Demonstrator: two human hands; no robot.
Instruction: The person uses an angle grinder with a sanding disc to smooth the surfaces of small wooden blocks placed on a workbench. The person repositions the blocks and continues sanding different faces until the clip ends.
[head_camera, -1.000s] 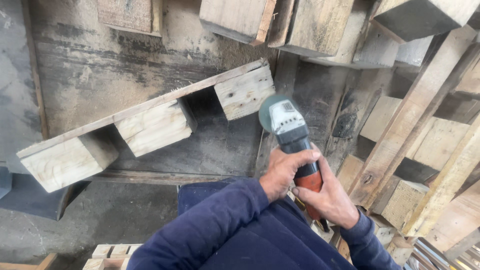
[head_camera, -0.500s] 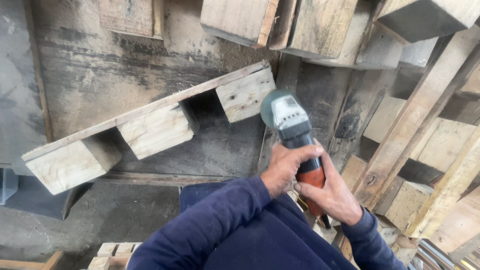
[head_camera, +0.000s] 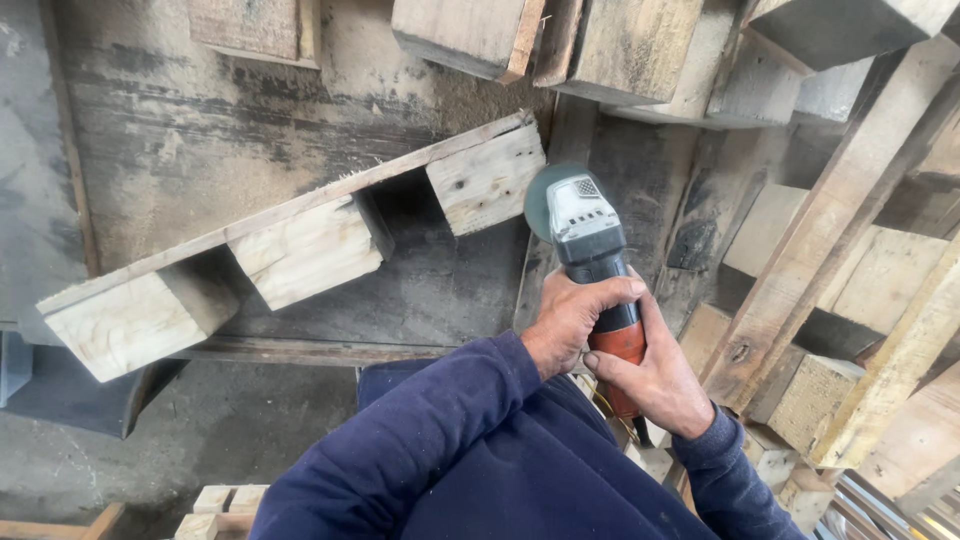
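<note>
- Head view: both my hands are wrapped round one angle grinder (head_camera: 592, 270), held out in front of my chest.
- My left hand (head_camera: 572, 318) is clamped over the black middle of the body, thumb across the top, knuckles towards me.
- My right hand (head_camera: 655, 378) is closed round the orange rear grip, just behind the left; the two hands touch each other along the tool.
- The grinder's grey head points away from me, and its round disc (head_camera: 540, 200) shows at the head's left side, edge-on. I cannot tell whether it is spinning.
- The disc sits just beside the right-hand end block (head_camera: 486, 178) of a pallet stringer piece (head_camera: 270, 215); whether it touches the wood I cannot tell.
- That piece is a thin board with three pale square blocks under it. It lies slanting, low at the left edge of the view and high towards the middle, on a dark weathered wooden surface (head_camera: 180, 140).
- More pallet blocks (head_camera: 470, 35) hang into the top edge of the view.
- Stacked pallet boards (head_camera: 850, 250) run diagonally down the right side.
- Both my sleeves (head_camera: 450, 450) are dark blue.
- A grey concrete floor (head_camera: 200, 430) shows at the lower left corner.
</note>
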